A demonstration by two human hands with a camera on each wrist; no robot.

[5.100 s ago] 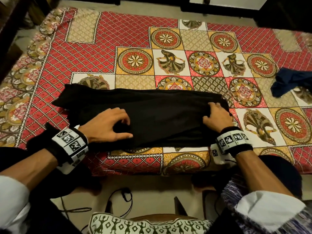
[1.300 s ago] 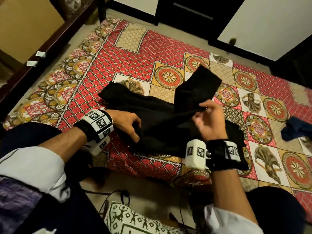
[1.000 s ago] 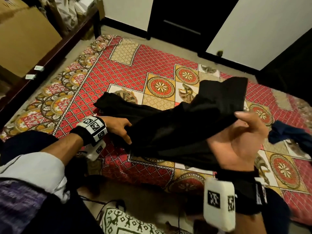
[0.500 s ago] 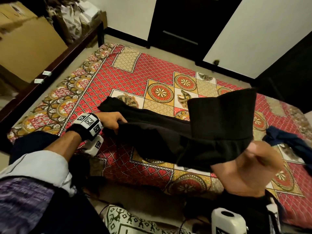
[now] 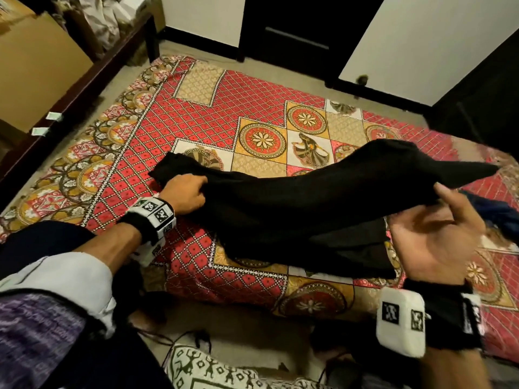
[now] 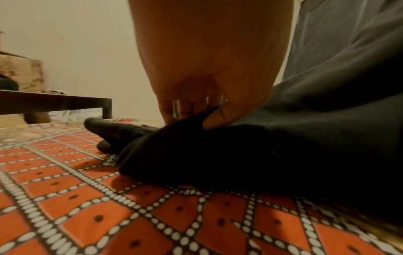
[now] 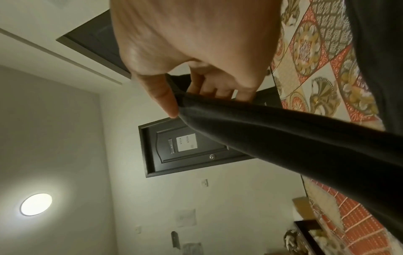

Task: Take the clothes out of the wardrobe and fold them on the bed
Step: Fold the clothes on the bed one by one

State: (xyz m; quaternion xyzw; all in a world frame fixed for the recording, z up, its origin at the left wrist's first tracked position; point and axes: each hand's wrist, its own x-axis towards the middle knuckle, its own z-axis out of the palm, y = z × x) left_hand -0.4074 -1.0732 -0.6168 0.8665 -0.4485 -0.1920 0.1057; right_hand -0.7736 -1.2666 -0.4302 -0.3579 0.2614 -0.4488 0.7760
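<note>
A long black garment (image 5: 295, 209) stretches across the near side of the patterned bed (image 5: 224, 113). My left hand (image 5: 186, 192) pinches its left end low against the bedspread; in the left wrist view the thumb and fingers (image 6: 191, 110) close on a fold of the black garment (image 6: 218, 155). My right hand (image 5: 432, 234), palm up, holds the right end lifted off the bed. The right wrist view shows the thumb and fingers (image 7: 218, 89) gripping the black garment (image 7: 283, 138). The raised end flares out past the fingers.
A dark blue garment (image 5: 497, 211) lies crumpled on the bed at the right, partly behind my right hand. A dark wooden bench (image 5: 84, 82) with a cardboard box stands left of the bed. A dark door and white panels (image 5: 407, 43) stand beyond the bed. Cables lie on the floor near my legs.
My right hand has lifted the garment's right end off the bed and swung it out to the right, stretching the cloth. My left hand has slid toward the left end and pinched it.
</note>
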